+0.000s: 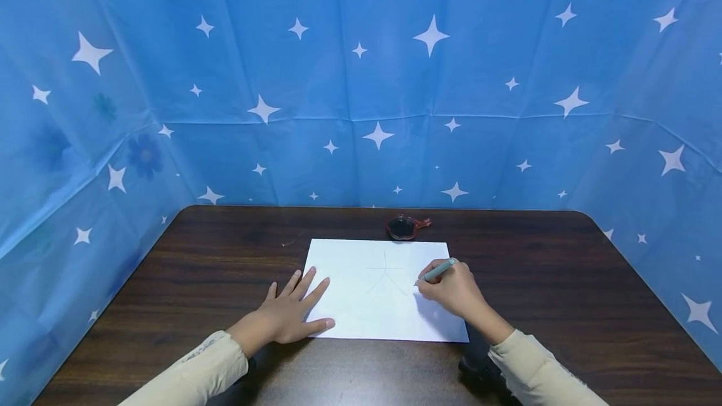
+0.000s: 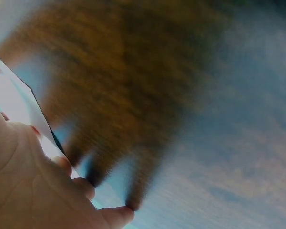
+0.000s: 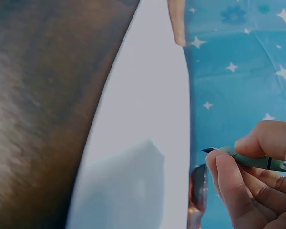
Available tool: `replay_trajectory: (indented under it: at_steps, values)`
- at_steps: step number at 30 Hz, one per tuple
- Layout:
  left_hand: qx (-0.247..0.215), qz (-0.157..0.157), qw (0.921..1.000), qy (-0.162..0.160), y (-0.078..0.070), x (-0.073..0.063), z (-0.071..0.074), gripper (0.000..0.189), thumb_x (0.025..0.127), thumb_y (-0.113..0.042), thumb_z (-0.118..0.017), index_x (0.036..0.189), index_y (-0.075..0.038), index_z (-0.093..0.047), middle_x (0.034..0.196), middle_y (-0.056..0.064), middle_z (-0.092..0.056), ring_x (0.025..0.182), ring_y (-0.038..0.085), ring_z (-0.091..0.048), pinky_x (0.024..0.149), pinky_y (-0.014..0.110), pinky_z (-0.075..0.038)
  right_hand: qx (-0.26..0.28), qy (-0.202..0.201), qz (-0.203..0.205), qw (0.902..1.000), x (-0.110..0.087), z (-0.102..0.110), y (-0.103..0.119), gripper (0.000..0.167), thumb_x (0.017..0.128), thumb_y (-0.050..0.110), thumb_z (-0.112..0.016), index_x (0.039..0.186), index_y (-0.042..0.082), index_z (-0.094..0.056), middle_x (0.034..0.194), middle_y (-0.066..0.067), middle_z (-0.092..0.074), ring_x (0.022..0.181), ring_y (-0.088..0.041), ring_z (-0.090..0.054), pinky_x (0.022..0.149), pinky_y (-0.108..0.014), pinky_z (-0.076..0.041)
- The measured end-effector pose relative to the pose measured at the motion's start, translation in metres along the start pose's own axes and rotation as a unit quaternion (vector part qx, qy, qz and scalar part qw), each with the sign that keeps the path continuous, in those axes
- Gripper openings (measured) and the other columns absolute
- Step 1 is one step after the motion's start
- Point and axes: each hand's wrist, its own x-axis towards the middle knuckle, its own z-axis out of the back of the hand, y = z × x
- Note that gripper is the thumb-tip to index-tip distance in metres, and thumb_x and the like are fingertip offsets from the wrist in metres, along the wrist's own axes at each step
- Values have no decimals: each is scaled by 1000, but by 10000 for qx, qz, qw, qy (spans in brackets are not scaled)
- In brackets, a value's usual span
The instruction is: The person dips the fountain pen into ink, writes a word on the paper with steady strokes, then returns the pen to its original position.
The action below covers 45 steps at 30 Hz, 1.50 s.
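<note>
A white sheet of paper (image 1: 355, 306) lies on the dark table, bearing thin faint lines that cross and branch near its middle. My left hand (image 1: 290, 315) rests spread on the paper's left edge; its palm side shows in the left wrist view. In my right hand (image 1: 457, 290) I pinch a green fountain pen (image 1: 439, 270), slanted, its tip close over the right part of the sheet. The right wrist view shows the dark nib (image 3: 209, 150) pointing out past the fingertips.
Just behind the paper stands a small reddish dish (image 1: 402, 227) with a short handle and something dark inside. The brown wooden table (image 1: 564, 293) has rounded far corners. Blue cloth (image 1: 316, 80) with white stars hangs around its back and sides.
</note>
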Motion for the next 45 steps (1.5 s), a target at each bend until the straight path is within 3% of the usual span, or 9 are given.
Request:
replay_trajectory:
  at_steps: [14,19,26,36,41,45]
  values:
    - [6,6,10000,-94,4,3,-6,92,82,-82,-33,155,-31,-11,162,3,5,147,33,3,108,69,0,1,-188,-183,9997,19,18,-7,3,83,9,-68,82,7,-71,67,0,-68,61,-10,-66,54,-26,-51]
    - [22,30,10000,-25,-1,-2,0,90,84,-80,-34,155,-30,-11,162,4,5,147,33,3,109,69,0,29,-269,-362,9990,24,23,-15,6,84,10,-68,86,5,-71,68,-1,-69,62,-12,-67,56,-28,-53]
    - [-117,-21,9999,86,-11,-13,13,85,89,-72,-39,155,-25,-13,162,10,2,147,37,0,107,70,1,376,-335,-517,9974,31,34,-28,12,87,12,-68,93,2,-70,75,-6,-71,67,-15,-69,62,-31,-57]
    - [-59,-27,10000,-19,-11,-12,11,84,89,-71,-38,155,-26,-13,162,8,1,147,36,-1,107,71,-2,933,-479,-783,9914,40,49,-47,18,92,10,-65,103,-3,-66,88,-16,-71,71,-16,-70,65,-28,-58]
    - [-63,-36,10000,-7,-13,-12,14,83,90,-70,-39,155,-26,-14,162,9,0,147,37,-2,107,71,-2,1374,-558,-714,9864,42,52,-54,17,92,5,-62,106,-4,-64,91,-19,-71,74,-17,-71,66,-25,-57]
    - [-38,-20,10000,-9,-14,-12,13,83,90,-71,-39,155,-26,-13,162,8,0,147,36,-1,107,71,-2,1332,-645,-589,9872,43,52,-58,17,92,3,-62,108,-3,-65,93,-19,-70,78,-19,-71,68,-24,-57]
